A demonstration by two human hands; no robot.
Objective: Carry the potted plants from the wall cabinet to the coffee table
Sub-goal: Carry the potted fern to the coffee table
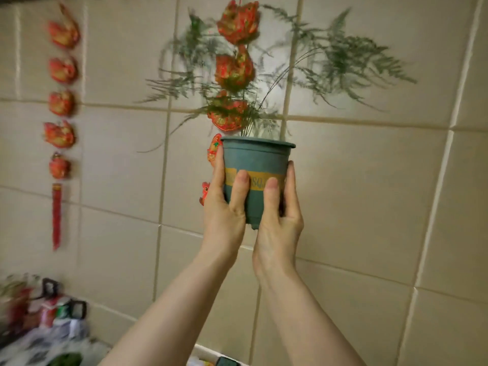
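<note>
A person lifts a potted plant [257, 178] in both hands before a tiled wall [369, 207], the pot held upright and clear of any surface; neither the wall cabinet nor the coffee table is in view.

Behind the pot, the wall is glossy beige tile crossed by pale grout lines. Above the pot, feathery green fronds [351, 62] fan out wide on thin wiry stems, and they look likely to snag on the string of red-and-gold ornaments [233, 67] hanging just behind them if the pot swings that way. A second red string [62, 101] hangs well to the left of the pot.

The pot itself is a smooth teal plastic cup, tapering toward its base, with a rolled rim and a tan printed band. Its slick, narrowing wall could slide down through the palms should the hold loosen, and a tilt would probably spill soil.

The left hand [224, 204] wraps the pot's left side, thumb across the band. The right hand [281, 207] clasps the right side likewise, fingers curled behind.
</note>
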